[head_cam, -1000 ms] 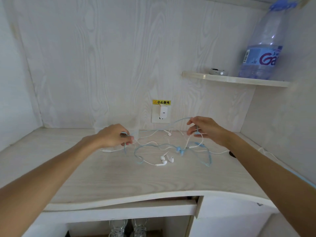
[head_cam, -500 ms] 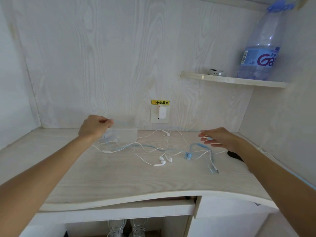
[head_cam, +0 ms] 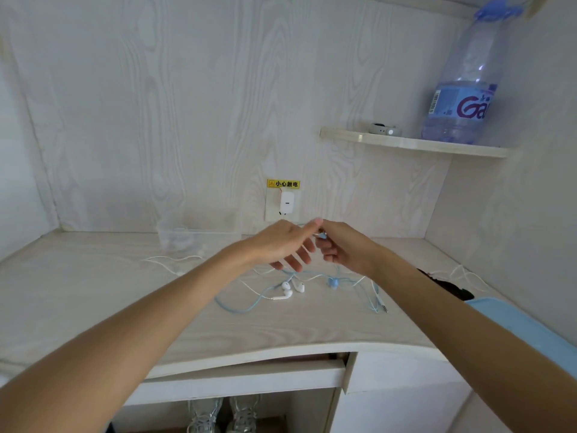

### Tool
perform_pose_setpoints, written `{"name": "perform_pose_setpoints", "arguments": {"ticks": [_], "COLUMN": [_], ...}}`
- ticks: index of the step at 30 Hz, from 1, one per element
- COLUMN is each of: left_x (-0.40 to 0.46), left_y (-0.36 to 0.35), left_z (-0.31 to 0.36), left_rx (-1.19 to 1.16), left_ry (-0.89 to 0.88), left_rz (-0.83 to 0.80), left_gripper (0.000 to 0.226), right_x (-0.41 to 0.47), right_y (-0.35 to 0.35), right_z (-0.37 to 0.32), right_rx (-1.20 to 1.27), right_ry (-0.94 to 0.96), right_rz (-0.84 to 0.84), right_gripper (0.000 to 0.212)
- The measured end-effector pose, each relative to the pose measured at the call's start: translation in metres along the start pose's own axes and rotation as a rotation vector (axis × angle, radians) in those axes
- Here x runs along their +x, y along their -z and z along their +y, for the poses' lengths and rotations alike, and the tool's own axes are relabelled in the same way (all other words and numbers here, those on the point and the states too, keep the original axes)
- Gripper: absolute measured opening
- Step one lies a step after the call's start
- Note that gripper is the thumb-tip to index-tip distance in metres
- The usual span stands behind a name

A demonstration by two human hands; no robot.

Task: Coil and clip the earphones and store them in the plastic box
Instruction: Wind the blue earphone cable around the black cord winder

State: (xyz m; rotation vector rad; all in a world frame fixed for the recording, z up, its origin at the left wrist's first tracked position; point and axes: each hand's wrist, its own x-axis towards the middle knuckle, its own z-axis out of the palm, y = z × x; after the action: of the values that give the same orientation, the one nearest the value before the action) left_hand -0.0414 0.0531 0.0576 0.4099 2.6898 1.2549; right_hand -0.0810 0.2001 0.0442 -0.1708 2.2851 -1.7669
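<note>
Blue earphones [head_cam: 332, 282] lie tangled on the desk, with a cable loop to the left and the jack to the right. White earphones [head_cam: 293, 287] lie among them, their cable running left. The clear plastic box [head_cam: 199, 232] stands at the back left against the wall. My hands meet above the tangle. My right hand [head_cam: 343, 250] has curled fingers gripping a blue cable end. My left hand [head_cam: 285, 246] pinches the same cable with thumb and forefinger, its other fingers straight.
A wall charger [head_cam: 286, 203] sits in a socket under a yellow label. A big water bottle [head_cam: 462, 98] and a small round device [head_cam: 382, 129] stand on the shelf. At the right lie a black item [head_cam: 449, 285], another white cable and a blue object [head_cam: 530, 332]. Shoes stand under the desk.
My hands were apart, the left near the plastic box and the right over the blue cable. Both have come together at the middle, lifting a piece of blue cable.
</note>
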Motion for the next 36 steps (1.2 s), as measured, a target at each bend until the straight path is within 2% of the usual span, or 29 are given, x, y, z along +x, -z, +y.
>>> {"name": "perform_pose_setpoints", "arguments": {"ticks": [2,4,6,7,9,11,12,14,15,20,22,24,26,32,36], "left_x": [0.001,0.003,0.002,0.003,0.003,0.006,0.008,0.011,0.012,0.015,0.015,0.013,0.011,0.008,-0.002], "left_y": [-0.007,-0.011,-0.014,-0.015,-0.015,-0.015,-0.015,-0.015,-0.014,-0.008,-0.005,-0.003,0.0,0.015,0.024], "left_z": [0.0,0.0,0.001,0.0,-0.001,-0.003,-0.004,-0.005,-0.007,-0.018,-0.022,-0.025,-0.027,-0.036,-0.045], "left_rx": [0.012,0.009,-0.017,-0.042,-0.054,-0.034,-0.029,-0.032,-0.053,-0.272,-0.368,-0.445,-0.469,-0.595,-0.674], "left_ry": [-0.076,-0.134,-0.16,-0.164,-0.164,-0.158,-0.152,-0.128,-0.108,-0.002,0.038,0.084,0.124,0.174,0.149], "left_rz": [-0.027,0.031,0.098,0.117,0.129,0.139,0.158,0.199,0.21,0.235,0.226,0.212,0.214,0.328,0.198], "left_gripper": [0.042,0.036,0.037,0.037,0.036,0.035,0.035,0.036,0.036,0.023,0.017,0.009,0.009,0.017,0.015], "right_x": [-0.002,-0.005,-0.005,-0.005,-0.004,-0.009,-0.013,-0.021,-0.024,-0.023,-0.018,-0.013,-0.009,-0.004,-0.001], "right_y": [-0.005,-0.006,0.001,0.009,0.04,0.082,0.103,0.131,0.14,0.151,0.144,0.13,0.109,0.032,-0.007], "right_z": [0.003,0.006,0.011,0.015,0.031,0.055,0.069,0.093,0.102,0.103,0.089,0.069,0.047,-0.001,-0.017], "right_rx": [0.074,0.084,-0.01,-0.116,-0.49,-0.917,-1.085,-1.31,-1.392,-1.511,-1.369,-1.104,-0.802,0.071,0.187], "right_ry": [0.018,0.022,0.017,0.035,0.109,0.026,-0.085,-0.287,-0.32,-0.063,0.065,0.208,0.292,0.184,0.199], "right_rz": [-0.009,-0.019,0.085,0.197,0.471,0.638,0.637,0.526,0.479,0.598,0.642,0.668,0.606,0.07,-0.157], "right_gripper": [0.034,0.035,0.034,0.031,0.018,0.028,0.034,0.036,0.036,0.036,0.036,0.036,0.034,0.033,0.028]}}
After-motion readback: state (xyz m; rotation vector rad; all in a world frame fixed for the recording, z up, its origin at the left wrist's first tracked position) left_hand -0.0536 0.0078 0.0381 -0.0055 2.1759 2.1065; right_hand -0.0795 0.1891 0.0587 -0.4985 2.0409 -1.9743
